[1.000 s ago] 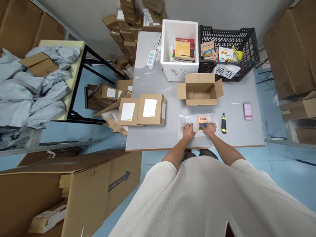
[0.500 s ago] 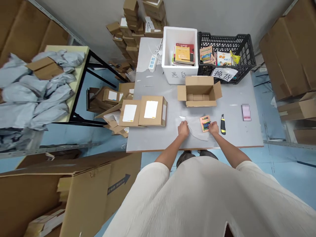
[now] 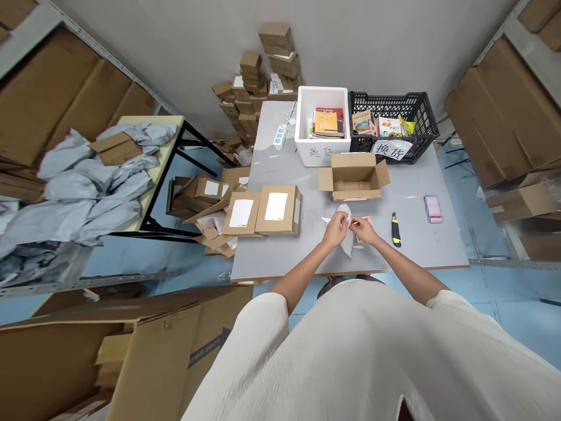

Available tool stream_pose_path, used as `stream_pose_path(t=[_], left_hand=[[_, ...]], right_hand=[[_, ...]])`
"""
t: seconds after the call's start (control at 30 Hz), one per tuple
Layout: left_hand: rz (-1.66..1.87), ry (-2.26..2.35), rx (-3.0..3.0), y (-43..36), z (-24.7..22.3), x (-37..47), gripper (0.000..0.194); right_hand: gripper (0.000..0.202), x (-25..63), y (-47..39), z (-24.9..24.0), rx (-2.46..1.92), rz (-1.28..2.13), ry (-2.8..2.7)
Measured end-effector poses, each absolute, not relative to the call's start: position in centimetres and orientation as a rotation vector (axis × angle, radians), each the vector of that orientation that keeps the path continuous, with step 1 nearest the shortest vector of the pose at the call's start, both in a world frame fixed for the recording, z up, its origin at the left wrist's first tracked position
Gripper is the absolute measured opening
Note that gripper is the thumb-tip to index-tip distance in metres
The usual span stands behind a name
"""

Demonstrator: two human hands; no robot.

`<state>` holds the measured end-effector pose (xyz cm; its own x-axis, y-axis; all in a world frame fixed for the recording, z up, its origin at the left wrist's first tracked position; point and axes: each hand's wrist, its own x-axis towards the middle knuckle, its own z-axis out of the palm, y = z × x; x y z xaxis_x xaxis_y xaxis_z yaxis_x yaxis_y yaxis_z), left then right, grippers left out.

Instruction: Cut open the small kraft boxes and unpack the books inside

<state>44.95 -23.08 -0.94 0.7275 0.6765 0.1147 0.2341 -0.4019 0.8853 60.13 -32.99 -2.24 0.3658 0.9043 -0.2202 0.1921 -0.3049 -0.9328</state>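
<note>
A thin, whitish see-through plastic wrapper [image 3: 347, 244] is lifted and bunched over the table. My left hand [image 3: 335, 230] is closed on its upper part. Beside it, my right hand [image 3: 363, 230] pinches the wrapper's edge, fingertips close to those of the left. Beneath the right hand lies a small orange-covered booklet [image 3: 369, 220], mostly hidden by that hand. To the right rests a black and yellow utility knife [image 3: 395, 230]. Just beyond my hands stands an opened cardboard box [image 3: 356, 195] with its flaps spread.
Two labelled cartons [image 3: 280, 211] sit at the table's left. At the back are a white bin [image 3: 323, 153] of books, a black crate [image 3: 421, 140] and a power strip [image 3: 279, 136]. A pink blurred item [image 3: 433, 209] lies right. Grey parcels [image 3: 72, 184] cover a side table.
Both hands have come together. The plastic wrapper, flat on the table before, is now gathered up between them. My right hand has let go of the booklet. The camera view has tilted up.
</note>
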Motion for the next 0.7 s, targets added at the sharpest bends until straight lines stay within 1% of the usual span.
stream_pose_path(t=[0.2, 0.33, 0.43, 0.57, 0.7], left_hand=[[0.691, 0.661, 2.092, -21.0, 4.3, 46.7, 0.012], [0.689, 0.561, 2.216, -18.5, 7.4, 47.8, 0.014], [0.664, 0.564, 2.212, -17.0, 9.2, 48.7, 0.012], [0.785, 0.583, 2.204, -15.6, 10.1, 50.4, 0.008], [0.787, 0.636, 2.196, -13.6, 8.6, 52.5, 0.012]], right_hand=[[0.018, 61.9, -31.7, 3.2, -1.739, 0.839, -1.066], [0.008, 63.8, -30.2, 7.0, -1.717, 0.548, -1.317], [0.011, 65.3, -28.7, 9.1, -1.644, 0.331, -1.447], [0.014, 67.1, -26.5, 9.8, -1.554, 0.134, -1.501], [0.016, 69.0, -24.5, 8.1, -1.627, 0.122, -1.47]])
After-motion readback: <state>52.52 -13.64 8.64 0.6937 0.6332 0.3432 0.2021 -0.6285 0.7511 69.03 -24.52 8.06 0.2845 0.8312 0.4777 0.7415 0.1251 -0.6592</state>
